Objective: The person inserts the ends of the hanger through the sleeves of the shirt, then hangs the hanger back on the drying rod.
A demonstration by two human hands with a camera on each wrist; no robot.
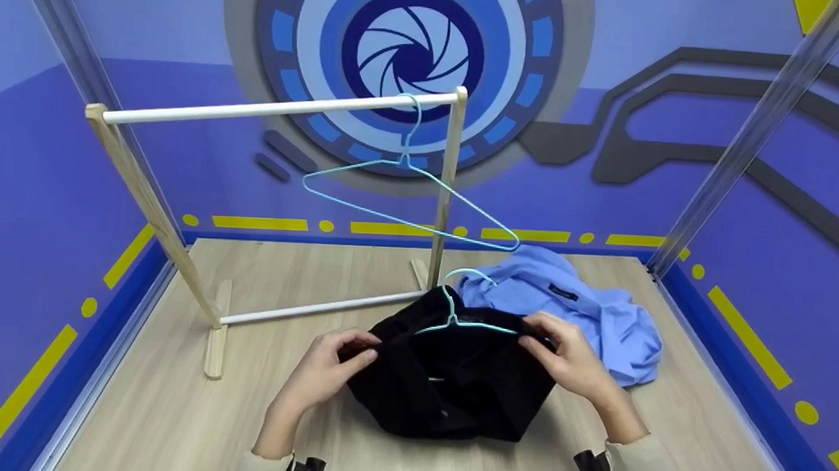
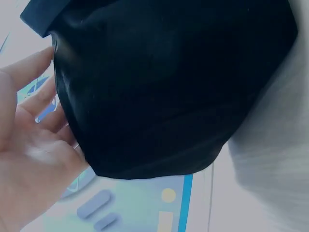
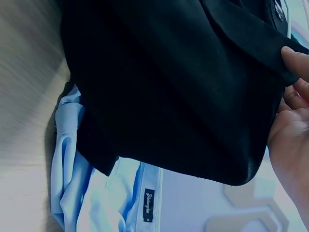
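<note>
A bunched black shirt (image 1: 455,393) stands over the tabletop in front of me, its opening facing up. Inside that opening sits a light-blue hanger (image 1: 451,323), hook sticking up and most of its arms covered by cloth. My left hand (image 1: 329,366) pinches the shirt's left edge between thumb and fingers; in the left wrist view its fingers go behind the dark cloth (image 2: 169,96). At the opposite edge my right hand (image 1: 566,355) pinches the fabric beside the hanger's right arm. The right wrist view has the thumb on a fold of the black cloth (image 3: 183,96).
Behind the black shirt, a crumpled blue shirt (image 1: 565,298) with a dark label lies on the table (image 1: 171,416). A rack with a white rail (image 1: 276,110) and wooden legs stands at back left. A second light-blue hanger (image 1: 408,163) hangs bare from its right end.
</note>
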